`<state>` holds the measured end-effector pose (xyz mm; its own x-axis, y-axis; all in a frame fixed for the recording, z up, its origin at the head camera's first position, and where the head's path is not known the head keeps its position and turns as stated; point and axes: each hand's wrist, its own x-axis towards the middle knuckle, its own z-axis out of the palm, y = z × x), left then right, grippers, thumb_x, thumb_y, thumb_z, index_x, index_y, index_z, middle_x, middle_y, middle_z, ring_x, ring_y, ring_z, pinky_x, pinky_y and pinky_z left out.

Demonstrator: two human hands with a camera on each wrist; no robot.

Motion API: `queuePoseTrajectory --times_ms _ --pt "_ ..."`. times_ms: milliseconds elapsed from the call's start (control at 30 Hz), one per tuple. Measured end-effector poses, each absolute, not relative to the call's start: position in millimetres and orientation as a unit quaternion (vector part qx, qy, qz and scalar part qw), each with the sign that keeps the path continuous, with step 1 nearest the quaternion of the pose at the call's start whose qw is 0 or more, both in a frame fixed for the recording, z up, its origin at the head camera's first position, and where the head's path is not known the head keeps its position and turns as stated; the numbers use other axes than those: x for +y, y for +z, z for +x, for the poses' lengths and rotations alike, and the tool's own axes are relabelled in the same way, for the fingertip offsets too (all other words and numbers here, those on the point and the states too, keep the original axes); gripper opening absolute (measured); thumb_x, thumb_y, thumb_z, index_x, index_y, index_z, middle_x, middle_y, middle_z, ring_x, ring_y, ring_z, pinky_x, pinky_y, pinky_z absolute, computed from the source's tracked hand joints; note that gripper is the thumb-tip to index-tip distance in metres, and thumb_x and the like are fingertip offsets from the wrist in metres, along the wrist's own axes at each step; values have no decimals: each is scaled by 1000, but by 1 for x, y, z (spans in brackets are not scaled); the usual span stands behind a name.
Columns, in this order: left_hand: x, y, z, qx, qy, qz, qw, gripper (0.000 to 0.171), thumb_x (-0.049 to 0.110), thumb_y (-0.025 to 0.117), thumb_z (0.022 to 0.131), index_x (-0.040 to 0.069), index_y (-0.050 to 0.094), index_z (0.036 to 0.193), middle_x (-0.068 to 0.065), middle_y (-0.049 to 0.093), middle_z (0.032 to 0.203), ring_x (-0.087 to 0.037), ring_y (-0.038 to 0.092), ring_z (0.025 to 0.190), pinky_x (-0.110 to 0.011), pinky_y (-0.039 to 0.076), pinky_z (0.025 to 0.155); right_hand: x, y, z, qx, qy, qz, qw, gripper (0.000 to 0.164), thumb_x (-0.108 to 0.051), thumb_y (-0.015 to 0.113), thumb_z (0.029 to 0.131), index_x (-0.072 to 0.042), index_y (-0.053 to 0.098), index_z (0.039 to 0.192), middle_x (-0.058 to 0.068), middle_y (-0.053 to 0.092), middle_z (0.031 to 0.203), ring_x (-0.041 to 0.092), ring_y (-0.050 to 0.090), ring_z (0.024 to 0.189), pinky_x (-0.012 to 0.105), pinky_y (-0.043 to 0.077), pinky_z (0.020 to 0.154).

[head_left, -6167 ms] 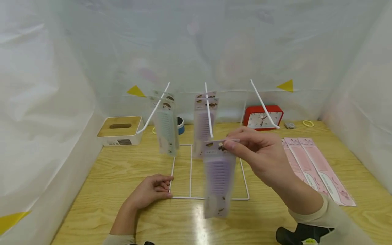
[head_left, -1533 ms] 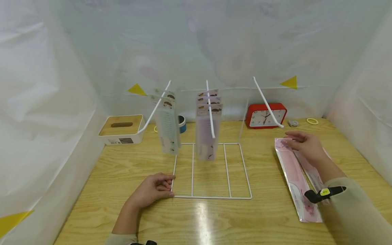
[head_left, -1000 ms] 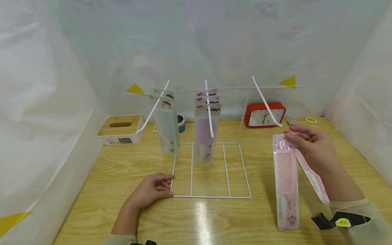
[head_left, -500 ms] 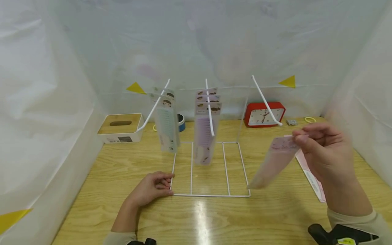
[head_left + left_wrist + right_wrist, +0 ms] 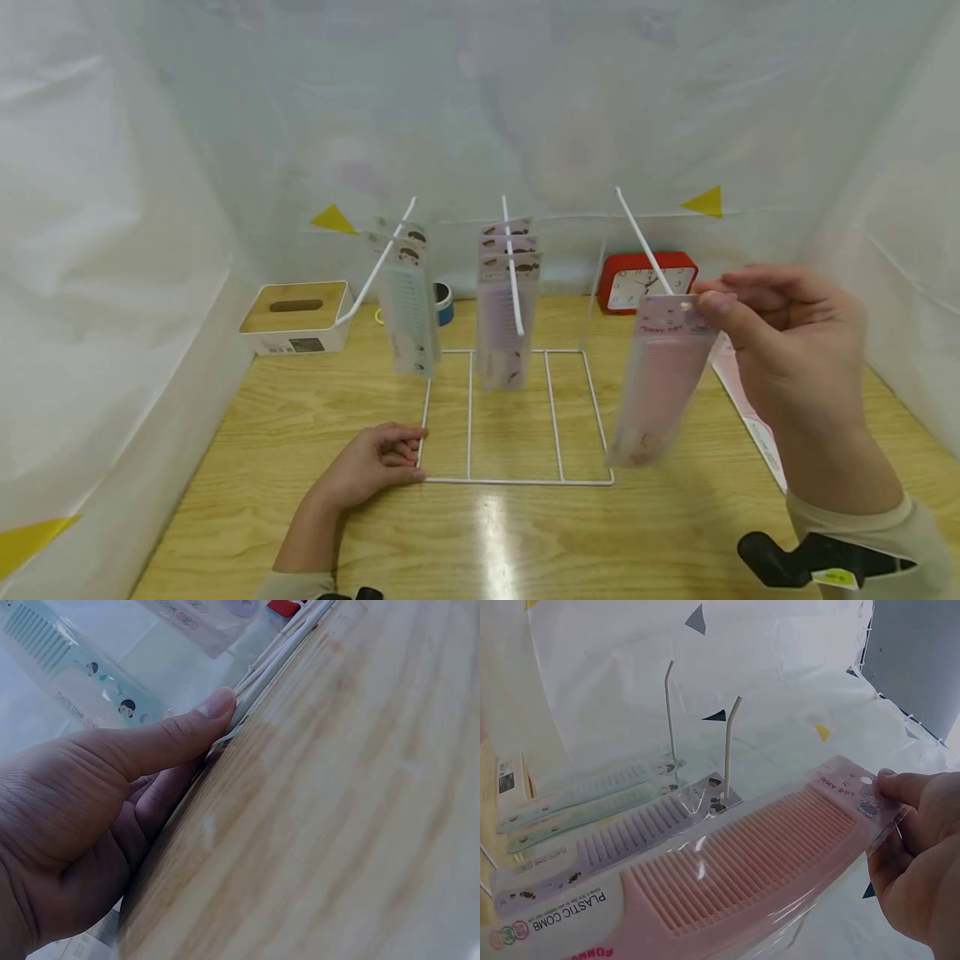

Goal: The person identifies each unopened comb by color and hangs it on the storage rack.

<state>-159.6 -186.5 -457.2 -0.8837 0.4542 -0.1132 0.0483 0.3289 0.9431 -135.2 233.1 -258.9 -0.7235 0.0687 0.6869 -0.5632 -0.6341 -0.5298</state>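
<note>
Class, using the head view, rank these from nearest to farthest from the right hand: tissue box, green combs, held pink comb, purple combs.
1. Pink comb: in the right hand.
2. Purple combs: on the middle hook.
3. Green combs: on the left hook.
4. Tissue box: farthest left.

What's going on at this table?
A person's right hand pinches a clear plastic packet with a pink comb by its top, in front of the right white wire hook, whose tip is hidden. Their left hand grips the base of the white wire rack. Packaged pale-green combs hang on the left hook, and three packaged purple combs on the middle hook.
</note>
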Motion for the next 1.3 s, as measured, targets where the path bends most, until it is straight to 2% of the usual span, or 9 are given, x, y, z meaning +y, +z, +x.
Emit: queuePoseTrajectory --times_ms 233,533,700,867,967,1133,1300 --pt "-186 -458 -160 793 559 156 183 58 11 82 83 -4 60 134 -19 60 113 -10 63 93 -19 57 79 236 -265 -143 -383 848 321 175 28 38 47 80 29 60 104 32 72 92 37 74 86 39 61 85" --pt "-187 -458 -159 796 554 159 183 57 11 82 83 -3 60 134 -19 60 114 -11 63 93 -19 57 79 232 -263 -162 -456 842 233 172 27 30 51 85 18 67 103 21 75 89 27 75 84 31 61 81" --pt "-186 -457 -159 797 553 157 183 57 12 82 83 -3 60 134 -19 60 114 -10 63 93 -19 57 79 230 -260 -177 -490 836 174 177 22 23 60 86 11 70 102 17 76 89 22 75 82 25 61 75" --pt "-186 -457 -159 796 555 154 184 58 11 82 83 -3 60 134 -19 60 114 -10 62 93 -19 57 79 236 -259 -195 -509 833 153 153 21 16 64 87 7 71 105 13 77 92 18 75 83 21 60 72" --pt "-187 -458 -159 795 558 155 183 58 11 82 82 -4 60 134 -19 60 113 -10 62 92 -18 57 79 238 -257 -206 -531 824 133 146 21 11 70 86 4 72 106 10 78 92 16 75 83 22 60 72" --pt "-188 -459 -161 796 557 154 181 59 12 83 82 -3 60 134 -18 61 111 -10 63 92 -18 57 78 237 -251 -226 -592 786 95 151 27 -3 81 81 0 72 107 4 78 92 12 73 77 19 58 62" --pt "-187 -459 -160 795 558 154 180 59 11 83 82 -4 60 134 -18 61 111 -10 63 92 -18 57 78 241 -247 -245 -610 777 70 135 33 -10 84 79 -3 72 109 2 77 94 11 74 80 20 60 65"
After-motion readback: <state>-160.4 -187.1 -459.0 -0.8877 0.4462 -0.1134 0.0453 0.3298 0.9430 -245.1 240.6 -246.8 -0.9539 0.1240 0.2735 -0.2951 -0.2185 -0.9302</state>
